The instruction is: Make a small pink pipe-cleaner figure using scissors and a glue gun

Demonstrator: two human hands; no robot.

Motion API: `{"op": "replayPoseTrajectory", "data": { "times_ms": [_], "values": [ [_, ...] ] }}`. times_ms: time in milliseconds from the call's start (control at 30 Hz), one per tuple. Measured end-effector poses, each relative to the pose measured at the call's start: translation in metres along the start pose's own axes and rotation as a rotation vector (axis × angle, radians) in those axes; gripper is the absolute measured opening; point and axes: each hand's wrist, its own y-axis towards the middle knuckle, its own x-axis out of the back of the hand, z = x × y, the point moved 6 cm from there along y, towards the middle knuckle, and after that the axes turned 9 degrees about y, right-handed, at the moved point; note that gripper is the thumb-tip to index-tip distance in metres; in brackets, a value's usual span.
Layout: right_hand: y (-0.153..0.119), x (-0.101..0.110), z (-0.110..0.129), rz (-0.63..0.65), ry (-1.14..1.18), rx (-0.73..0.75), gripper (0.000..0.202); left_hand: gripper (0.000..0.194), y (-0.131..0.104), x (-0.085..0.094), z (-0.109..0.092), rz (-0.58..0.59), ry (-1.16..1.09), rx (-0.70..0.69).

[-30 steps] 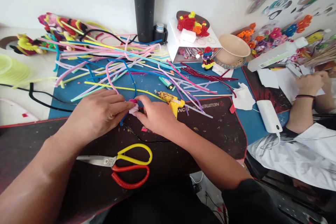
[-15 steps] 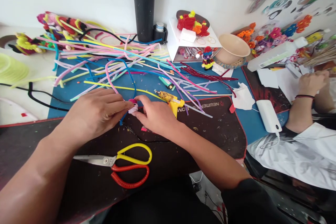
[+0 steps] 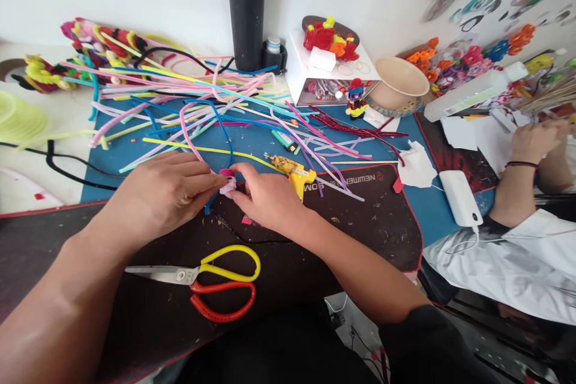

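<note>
Between my two hands is a small pipe cleaner figure (image 3: pixel 228 185), pale pink with a magenta top and a dark spot. My left hand (image 3: pixel 173 189) pinches it from the left, fingers pressed together. My right hand (image 3: pixel 265 195) grips its right side between thumb and index finger. A blue pipe cleaner (image 3: pixel 224 132) and a pink pipe cleaner (image 3: pixel 186 126) rise behind my hands; where they end is hidden. Scissors (image 3: pixel 198 276) with one yellow and one red handle lie nearer to me on the dark mat. A yellow glue gun (image 3: pixel 294 174) rests just beyond my right hand.
Many loose pipe cleaners (image 3: pixel 180 93) cover the blue mat at the back. A black thermos (image 3: pixel 246 12) stands by the wall, left of a white box (image 3: pixel 299 72) and a beige bowl (image 3: pixel 402 84). A white power bank (image 3: pixel 461 199) lies near another person's arm (image 3: pixel 513 186) at right.
</note>
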Motion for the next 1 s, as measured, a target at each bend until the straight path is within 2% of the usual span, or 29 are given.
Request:
{"op": "replayPoseTrajectory", "data": {
  "times_ms": [67,400,800,1000],
  "values": [
    [-0.0002,0.0004,0.0001,-0.005,-0.003,0.004,0.05,0.039,0.0003,0.0019,-0.0022,-0.023,0.018,-0.04],
    [-0.0007,0.0002,0.001,-0.002,-0.008,0.008,0.05,0.034,0.0,0.003,-0.0034,-0.053,0.019,-0.041],
    [-0.0009,0.0002,0.0009,0.003,-0.007,0.003,0.05,0.039,-0.0026,-0.0044,-0.0011,-0.019,0.028,-0.034],
    [-0.0007,-0.0003,0.0014,0.003,-0.004,0.01,0.05,0.037,-0.0021,-0.0035,0.0014,0.007,0.006,0.016]
  ]
}}
